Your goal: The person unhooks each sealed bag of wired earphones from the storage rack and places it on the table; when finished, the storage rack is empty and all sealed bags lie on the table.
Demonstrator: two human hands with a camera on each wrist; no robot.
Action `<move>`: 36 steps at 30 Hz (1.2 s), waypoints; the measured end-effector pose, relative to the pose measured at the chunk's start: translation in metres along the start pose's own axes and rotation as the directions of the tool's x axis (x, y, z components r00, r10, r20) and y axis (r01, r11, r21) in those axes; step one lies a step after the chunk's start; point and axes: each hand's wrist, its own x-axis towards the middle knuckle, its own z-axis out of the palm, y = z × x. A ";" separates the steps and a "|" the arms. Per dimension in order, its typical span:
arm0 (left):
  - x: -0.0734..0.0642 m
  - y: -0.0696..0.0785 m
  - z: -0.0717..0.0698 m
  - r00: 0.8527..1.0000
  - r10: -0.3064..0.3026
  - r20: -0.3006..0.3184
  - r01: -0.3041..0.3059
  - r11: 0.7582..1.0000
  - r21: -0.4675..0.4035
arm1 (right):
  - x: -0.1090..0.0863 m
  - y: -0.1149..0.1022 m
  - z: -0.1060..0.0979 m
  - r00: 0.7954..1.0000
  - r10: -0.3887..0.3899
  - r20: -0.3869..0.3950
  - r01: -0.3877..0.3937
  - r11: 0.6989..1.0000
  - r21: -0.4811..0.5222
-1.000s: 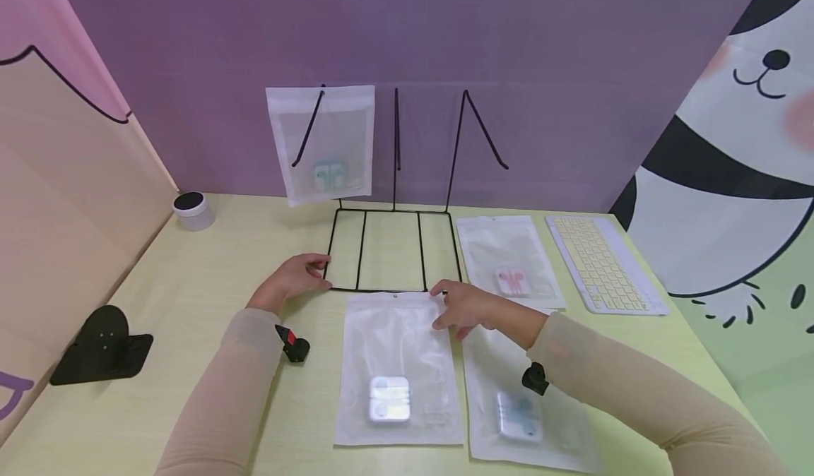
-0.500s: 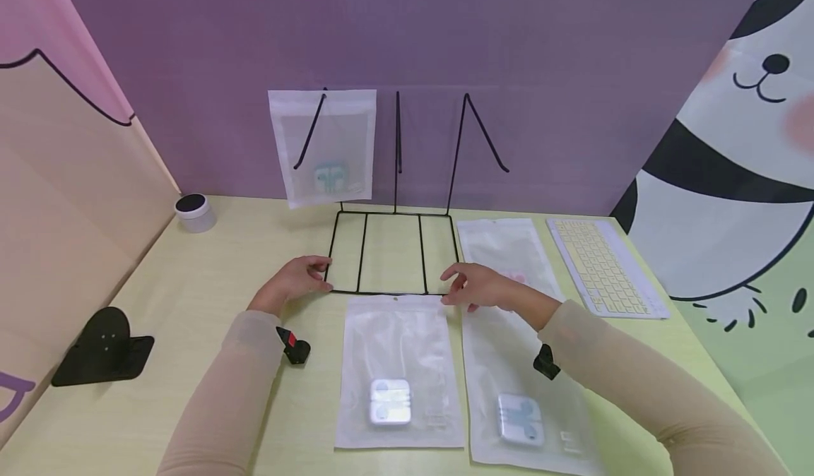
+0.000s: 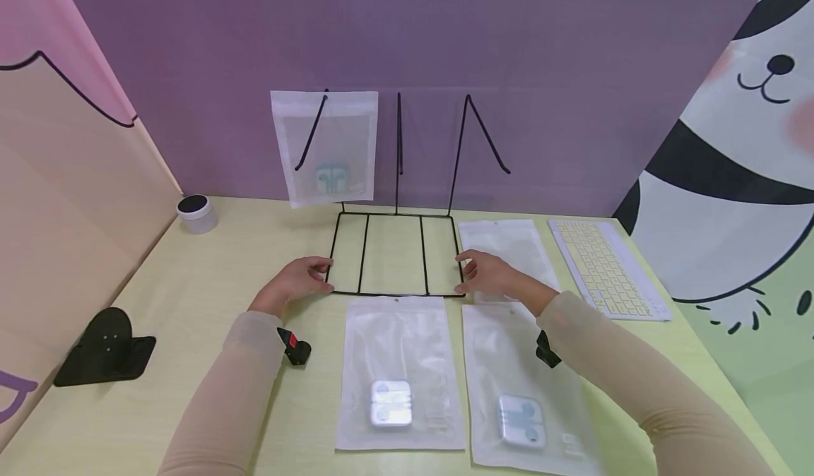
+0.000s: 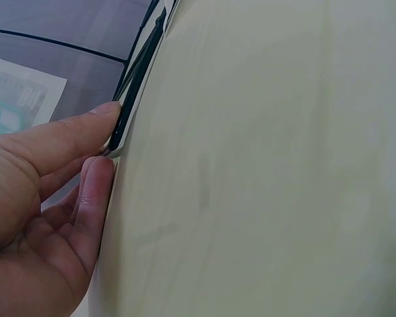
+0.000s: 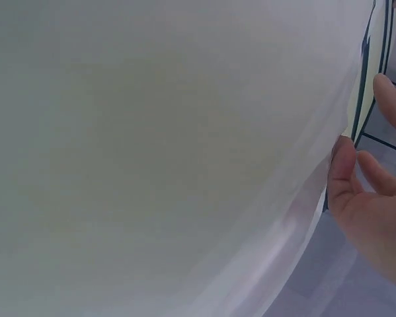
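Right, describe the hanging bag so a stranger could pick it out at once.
On the table, before the purple wall, stands a black wire rack. From its left hook hangs a white, cloudy bag with blue-green earphones low inside. It alone hangs; the other bags lie flat on the table.

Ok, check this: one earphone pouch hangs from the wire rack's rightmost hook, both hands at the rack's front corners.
Wrong side: the head view shows that earphone pouch hanging from the leftmost hook of the wire rack, left hand and right hand at the rack's front corners.
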 end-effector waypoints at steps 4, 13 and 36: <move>0.003 -0.004 0.001 1.000 -0.006 -0.001 0.006 1.000 0.004 | 0.004 0.007 0.000 1.000 -0.004 0.010 0.003 0.997 0.076; 0.001 -0.001 -0.003 1.000 -0.005 0.009 0.005 1.000 0.002 | 0.010 0.012 -0.001 0.999 -0.008 0.046 -0.002 0.977 0.215; 0.008 0.045 -0.078 0.875 0.161 -0.457 -0.266 0.948 -0.176 | 0.013 0.016 0.006 1.000 0.001 0.029 -0.008 0.975 0.221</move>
